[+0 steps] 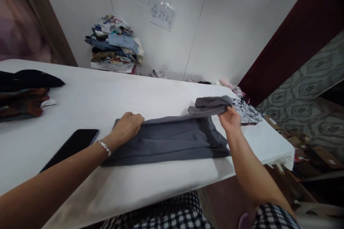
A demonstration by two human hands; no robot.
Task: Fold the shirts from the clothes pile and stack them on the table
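Grey garment (172,143), half-folded near desk (94,96) front edge: left hand (127,127) flat on it, right hand (229,118) fingers pinching its lifted end.

Your body, catalogued outward from the bracelet (104,147):

- Bracelet: silver metal, linked segments, a narrow band worn at your left wrist, just behind the left hand (126,127).
- Left forearm: bare from the bracelet back to the picture's lower left edge; no sleeve in view.
- Right hand (229,118): well right of the bracelet; no ring or watch that can be made out.
- Right forearm: bare down to the elbow, where a checked sleeve (276,216) begins, black and white, small squares.
- Checked garment (161,214): below and right of the bracelet, at the bottom edge; same black-and-white gingham, covering your torso or lap.
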